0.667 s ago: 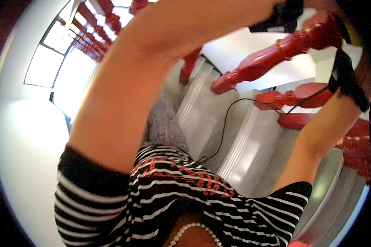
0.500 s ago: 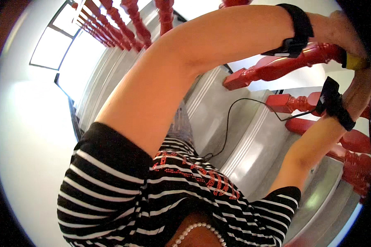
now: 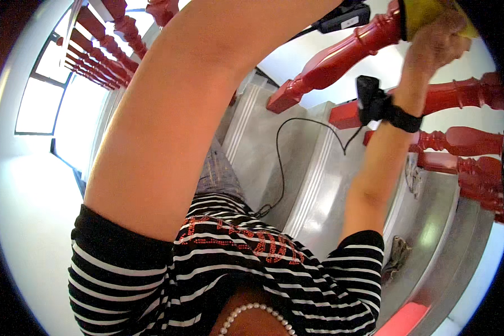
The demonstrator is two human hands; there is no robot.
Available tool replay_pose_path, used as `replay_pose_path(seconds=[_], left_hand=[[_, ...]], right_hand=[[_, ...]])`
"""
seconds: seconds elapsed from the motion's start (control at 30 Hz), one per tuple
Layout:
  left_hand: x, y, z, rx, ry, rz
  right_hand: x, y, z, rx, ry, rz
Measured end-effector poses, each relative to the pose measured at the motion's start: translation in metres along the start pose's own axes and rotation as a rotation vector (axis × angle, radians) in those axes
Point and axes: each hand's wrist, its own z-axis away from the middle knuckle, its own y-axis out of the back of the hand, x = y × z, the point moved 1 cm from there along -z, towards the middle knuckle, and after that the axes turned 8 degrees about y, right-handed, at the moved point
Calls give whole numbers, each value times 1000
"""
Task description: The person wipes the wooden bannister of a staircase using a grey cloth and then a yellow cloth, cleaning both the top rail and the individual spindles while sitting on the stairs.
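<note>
My right hand [image 3: 434,47] is raised at the upper right with its fingers bent against a yellow cloth [image 3: 431,15]. The cloth is wrapped over the upper end of a red turned baluster [image 3: 347,59]. A black strap with a small device [image 3: 372,103] circles my right wrist. My left arm [image 3: 190,84] stretches up across the picture, and its wrist device [image 3: 344,19] shows at the top. The left hand itself lies beyond the upper edge.
Grey stair steps [image 3: 325,190] run below, with more red balusters [image 3: 467,140] on the right and others [image 3: 109,47] at upper left. A black cable [image 3: 279,151] loops over the steps. A crumpled dark cloth [image 3: 397,257] lies on a lower step.
The view has shifted. My left hand has passed out of the top of the picture. My right hand appears higher and further left, and more of the yellow cloth shows.
</note>
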Motion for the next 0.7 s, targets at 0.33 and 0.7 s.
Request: replay_pose_path(seconds=[0.33, 0.7], left_hand=[[0, -91, 75, 1077, -93, -725], [-87, -25, 84, 452, 43, -526]], right_hand=[[2, 1, 67, 99, -401, -307], [-15, -3, 147, 99, -620, -327]])
